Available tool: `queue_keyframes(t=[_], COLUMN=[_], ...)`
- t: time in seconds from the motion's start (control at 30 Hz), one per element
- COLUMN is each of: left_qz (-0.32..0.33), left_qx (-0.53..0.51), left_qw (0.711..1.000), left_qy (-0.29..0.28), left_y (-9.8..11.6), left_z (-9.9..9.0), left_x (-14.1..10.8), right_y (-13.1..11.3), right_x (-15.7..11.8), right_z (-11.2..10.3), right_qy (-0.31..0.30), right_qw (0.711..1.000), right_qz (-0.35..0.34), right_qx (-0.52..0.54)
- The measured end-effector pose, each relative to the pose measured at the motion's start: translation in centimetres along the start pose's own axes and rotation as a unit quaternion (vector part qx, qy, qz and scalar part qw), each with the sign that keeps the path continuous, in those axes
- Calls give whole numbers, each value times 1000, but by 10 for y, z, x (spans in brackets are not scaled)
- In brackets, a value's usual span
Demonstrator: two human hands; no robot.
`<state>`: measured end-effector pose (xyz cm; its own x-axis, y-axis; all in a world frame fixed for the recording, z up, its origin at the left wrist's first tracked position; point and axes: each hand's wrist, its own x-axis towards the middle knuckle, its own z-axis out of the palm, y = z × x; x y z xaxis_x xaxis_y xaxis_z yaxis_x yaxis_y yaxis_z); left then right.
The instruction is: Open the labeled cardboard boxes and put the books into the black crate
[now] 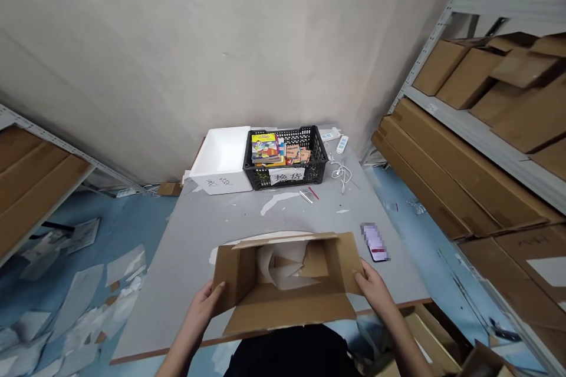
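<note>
An opened cardboard box (289, 312) lies at the near edge of the table, its flaps spread and its mouth towards me. White packing sheet (283, 271) is bunched inside it; whether anything lies beneath is hidden. My left hand (207, 300) pinches the left flap, thumb on the inner face. On the opposite side, my right hand (370, 283) grips the right flap the same way. A phone (375, 242) with a blurred screen rests on the table just beyond my right hand.
Behind the box stand a white foam bin (227, 182) and a black crate (319, 171) holding books (265, 148). A pen (306, 196) and white cable (341, 172) lie nearby. Shelves of cartons (469, 171) flank the right; paper scraps (79, 294) litter the left floor.
</note>
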<state>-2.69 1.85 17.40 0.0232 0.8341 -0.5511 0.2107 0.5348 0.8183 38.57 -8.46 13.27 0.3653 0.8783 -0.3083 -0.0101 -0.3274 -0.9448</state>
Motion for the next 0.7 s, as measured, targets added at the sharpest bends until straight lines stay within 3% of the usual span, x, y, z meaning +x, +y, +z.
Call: queue_keyframes(t=[0.1, 0.33, 0.53, 0.7], left_qz=[21, 98, 128, 129], left_qx=[-16, -54, -27, 14], left_qw=[1000, 993, 986, 976], left_qy=[-15, -28, -105, -173], left_y=[-12, -25, -24, -20], left_z=[1, -13, -34, -19], left_x=[-13, -5, -4, -11], right_y=[11, 26, 45, 65], right_x=[-19, -79, -169, -247], right_z=[6, 43, 78, 108], right_qy=[2, 141, 252, 348], right_qw=[998, 984, 954, 915], right_qz=[28, 13, 27, 39], right_qx=[57, 107, 160, 199])
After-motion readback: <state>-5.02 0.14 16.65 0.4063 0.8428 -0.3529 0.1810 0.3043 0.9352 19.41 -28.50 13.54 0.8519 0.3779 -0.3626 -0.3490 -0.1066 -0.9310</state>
